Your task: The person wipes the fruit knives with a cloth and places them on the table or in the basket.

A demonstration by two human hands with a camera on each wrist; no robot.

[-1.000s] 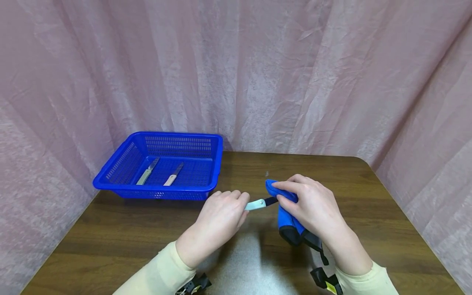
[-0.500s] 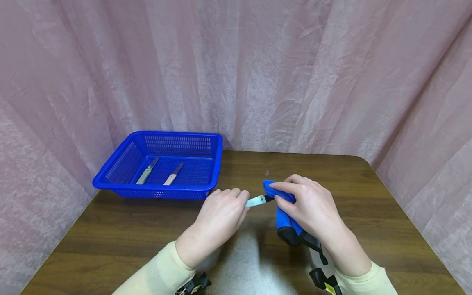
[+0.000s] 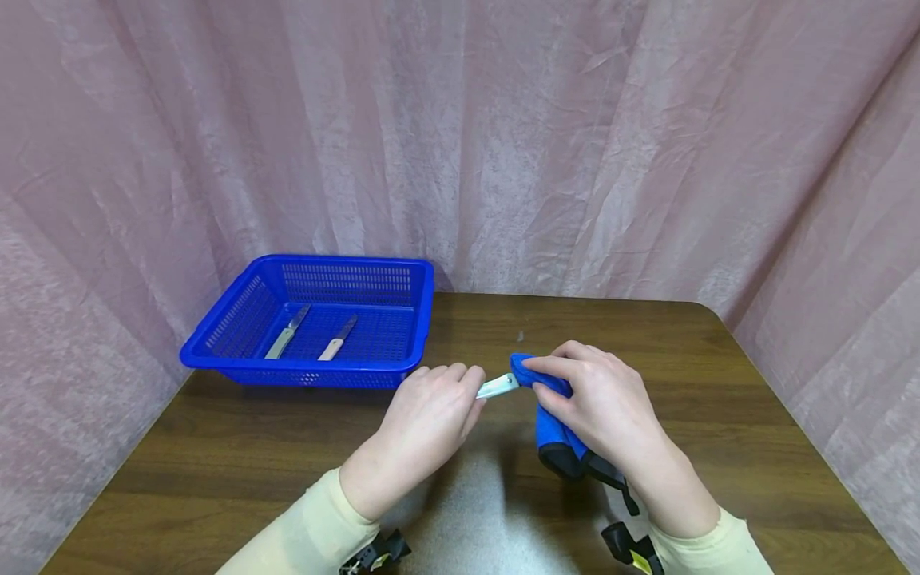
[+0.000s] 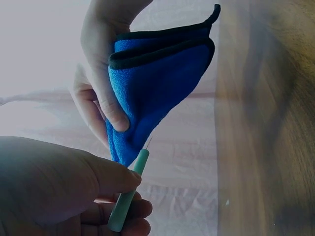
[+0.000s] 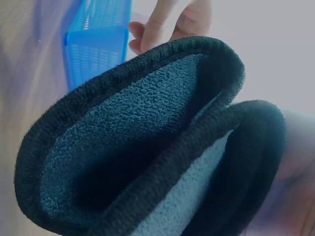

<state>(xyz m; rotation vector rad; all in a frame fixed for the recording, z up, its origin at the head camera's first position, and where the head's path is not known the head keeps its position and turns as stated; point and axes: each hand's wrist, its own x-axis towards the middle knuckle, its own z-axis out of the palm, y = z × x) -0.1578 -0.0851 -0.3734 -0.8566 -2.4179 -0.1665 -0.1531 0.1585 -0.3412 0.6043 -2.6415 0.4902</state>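
Observation:
My left hand [image 3: 424, 419] grips a small knife by its mint-green handle [image 3: 497, 386], the thumb laid along it in the left wrist view. My right hand [image 3: 607, 403] pinches a folded blue cloth [image 3: 552, 427] with black edging between thumb and fingers. The handle's front end meets the cloth's fold in the head view, and the blade is mostly hidden there. A thin sliver of blade [image 4: 148, 143] shows beside the cloth's lower tip in the left wrist view. Seen from the right wrist, the cloth's loose folds [image 5: 123, 118] hang open with a dark trim.
A blue plastic basket [image 3: 309, 367] stands at the back left of the brown wooden table [image 3: 216, 471]. Inside it lie a knife with a pale green handle [image 3: 280, 343] and one with a cream handle [image 3: 331, 349]. Pink curtains [image 3: 460, 144] hang behind the table.
The cloth and right hand have shifted slightly left along the knife. The dark blade stretch that showed between handle and cloth is now covered. The left hand has barely moved.

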